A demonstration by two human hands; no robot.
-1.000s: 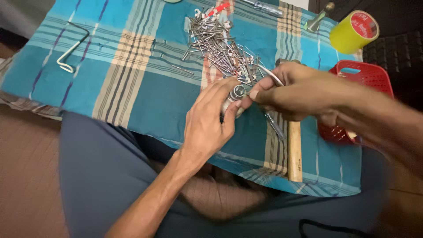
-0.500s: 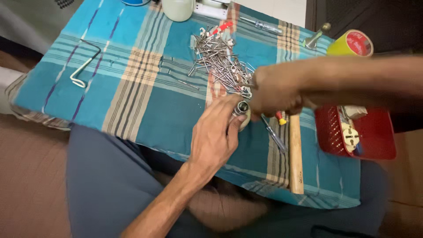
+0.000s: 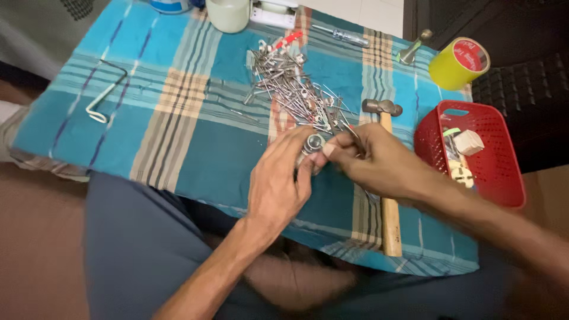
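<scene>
From the head view, you are bringing both hands together over the near edge of the nail pile (image 3: 293,89), and the camera is now taking in more of the far side than it did a second ago: the white cup (image 3: 228,13) and the whole red basket (image 3: 474,151) are showing. Your right hand (image 3: 379,163), which was reaching out toward the basket half a second ago, is back at the middle, so the sorting looks to be carrying on at the same spot.

Your left hand (image 3: 275,184) is lying palm down, its fingers closed on a small round metal piece (image 3: 313,142), a ring or washer by the look of it, silver with a dark centre. It is sitting between your two hands, just at the pile's near edge on the checked blue cloth (image 3: 178,118). Your right fingers are pinched together, touching that piece and seemingly gripping some thin nails too; I cannot tell exactly which.

The hammer (image 3: 385,178) is lying partly under your right hand, and the yellow tape roll (image 3: 459,62) is standing well apart.
</scene>
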